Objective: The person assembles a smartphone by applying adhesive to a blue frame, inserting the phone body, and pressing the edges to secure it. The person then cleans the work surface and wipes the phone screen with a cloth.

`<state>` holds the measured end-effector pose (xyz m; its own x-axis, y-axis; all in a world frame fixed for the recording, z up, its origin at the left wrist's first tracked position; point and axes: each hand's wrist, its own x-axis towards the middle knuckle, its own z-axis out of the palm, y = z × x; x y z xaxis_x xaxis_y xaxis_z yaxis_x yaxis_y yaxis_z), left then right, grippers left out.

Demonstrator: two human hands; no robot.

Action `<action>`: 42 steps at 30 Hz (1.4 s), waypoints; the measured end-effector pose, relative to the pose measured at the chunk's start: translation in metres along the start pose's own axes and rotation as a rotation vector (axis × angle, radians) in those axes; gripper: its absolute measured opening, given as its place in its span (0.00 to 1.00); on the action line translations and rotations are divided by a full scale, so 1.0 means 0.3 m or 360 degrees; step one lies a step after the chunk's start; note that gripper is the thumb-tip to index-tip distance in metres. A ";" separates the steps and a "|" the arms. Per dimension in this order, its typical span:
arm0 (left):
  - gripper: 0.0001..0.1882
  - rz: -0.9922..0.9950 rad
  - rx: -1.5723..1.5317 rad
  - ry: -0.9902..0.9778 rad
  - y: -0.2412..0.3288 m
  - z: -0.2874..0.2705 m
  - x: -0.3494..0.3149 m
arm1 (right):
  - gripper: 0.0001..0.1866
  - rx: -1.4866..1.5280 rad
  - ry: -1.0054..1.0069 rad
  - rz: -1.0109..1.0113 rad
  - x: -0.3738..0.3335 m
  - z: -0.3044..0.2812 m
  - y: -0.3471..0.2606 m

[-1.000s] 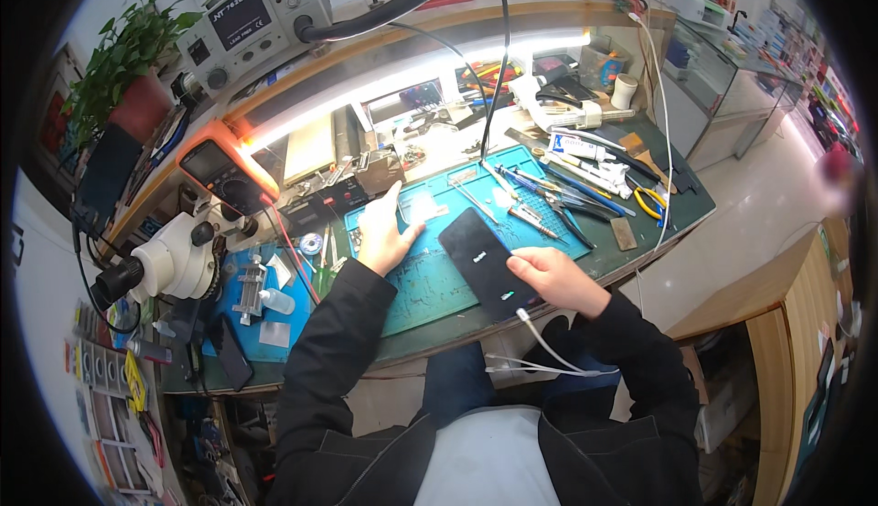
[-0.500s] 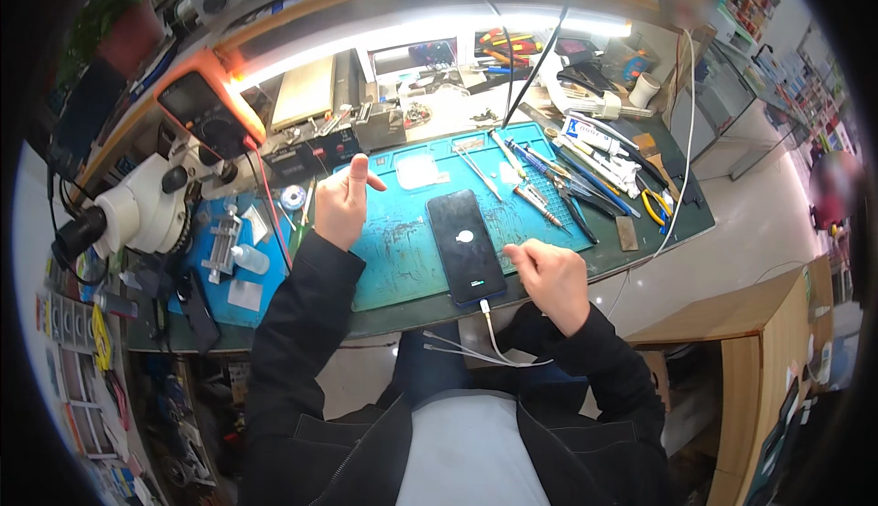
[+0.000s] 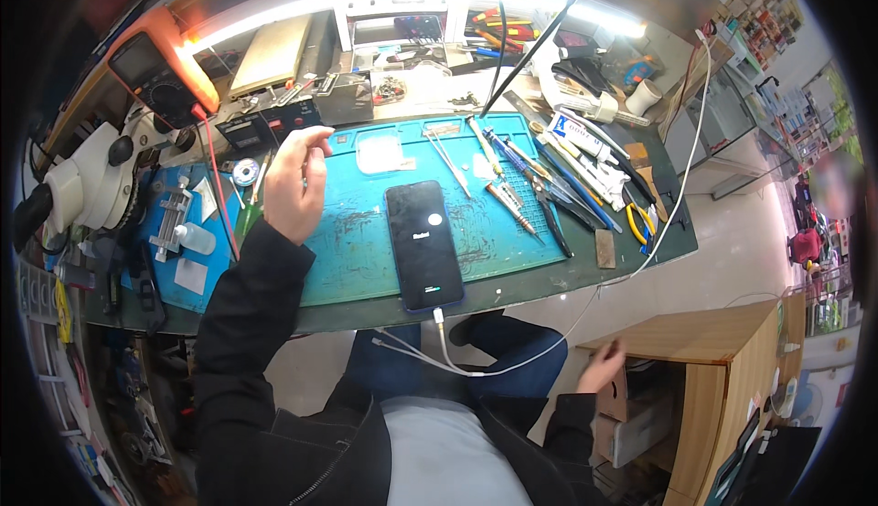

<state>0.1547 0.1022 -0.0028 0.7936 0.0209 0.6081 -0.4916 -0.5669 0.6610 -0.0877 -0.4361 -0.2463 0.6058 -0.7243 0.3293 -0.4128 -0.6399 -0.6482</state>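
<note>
A black smartphone (image 3: 422, 254) lies face up on the blue repair mat (image 3: 352, 268), its screen dark with a small white mark and a tiny green-white strip. A white multi-headed charging cable (image 3: 446, 346) is plugged into its near end, its spare plugs hanging past the table edge. My left hand (image 3: 297, 181) hovers over the mat's left side, fingers loosely bent and apart, holding nothing. Down to the right, off the table, my right hand (image 3: 601, 369) is beside a wooden cabinet; its fingers are too small and smeared to read.
Tweezers (image 3: 448, 160), screwdrivers and pliers (image 3: 645, 222) crowd the mat's right side. On the left stand a white microscope (image 3: 87, 172), an orange multimeter (image 3: 155, 76) and a small bottle (image 3: 195, 238). The wooden cabinet (image 3: 704, 341) stands at the lower right.
My right hand has dropped away from beside the phone, down and right toward the cabinet. My left hand remains raised over the mat's left side. The view has shifted; the phone's screen mark has changed.
</note>
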 end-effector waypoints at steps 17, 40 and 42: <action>0.19 0.0323 0.0234 0.0101 0.035 0.002 0.002 | 0.33 -0.0452 -0.0601 0.0510 -0.135 0.185 0.251; 0.15 0.0595 0.0198 0.0068 0.048 -0.027 -0.018 | 0.33 -0.0803 -0.0859 -0.0099 -0.160 0.232 -0.001; 0.15 0.0618 0.0168 0.0077 0.058 -0.023 -0.024 | 0.32 -0.0802 -0.0815 -0.0090 -0.161 0.243 0.027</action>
<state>0.1379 0.0978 0.0074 0.5370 -0.1742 0.8254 -0.7102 -0.6215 0.3308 -0.0709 -0.3876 -0.3175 0.8275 -0.5541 -0.0903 -0.5599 -0.8031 -0.2036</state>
